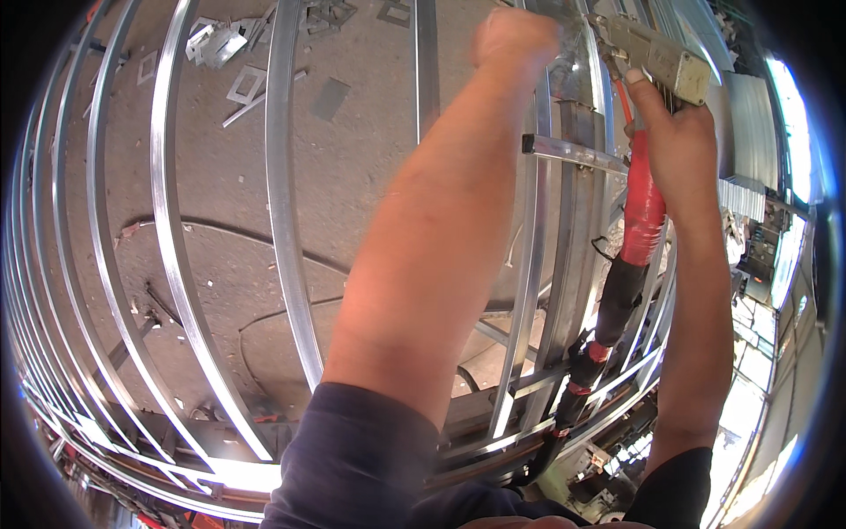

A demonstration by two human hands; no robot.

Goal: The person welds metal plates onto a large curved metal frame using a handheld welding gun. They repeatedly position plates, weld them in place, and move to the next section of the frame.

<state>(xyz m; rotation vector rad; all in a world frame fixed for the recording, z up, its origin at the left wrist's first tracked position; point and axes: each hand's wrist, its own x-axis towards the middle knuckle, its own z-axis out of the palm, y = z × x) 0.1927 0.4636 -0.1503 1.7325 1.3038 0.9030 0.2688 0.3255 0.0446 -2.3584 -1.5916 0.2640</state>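
Observation:
My left hand [518,37] reaches over the metal bars near the top of the view, curled into a fist and blurred by motion. What it may hold is hidden. My right hand [683,132] is closed around a welding tool with a red handle [645,198] and a thin orange part at its upper end. From that handle a thick black cable [617,304], bound with red tape lower down, runs toward my body. Next to my right thumb is a worn tan metal block [670,66]; how it joins the tool cannot be made out.
Long shiny metal bars [284,176] stand in a row across the frame, ending at a lower rail [238,474]. A short square tube [573,152] crosses between my arms. Metal offcuts [216,44] and a dark cable [238,234] lie on the floor below.

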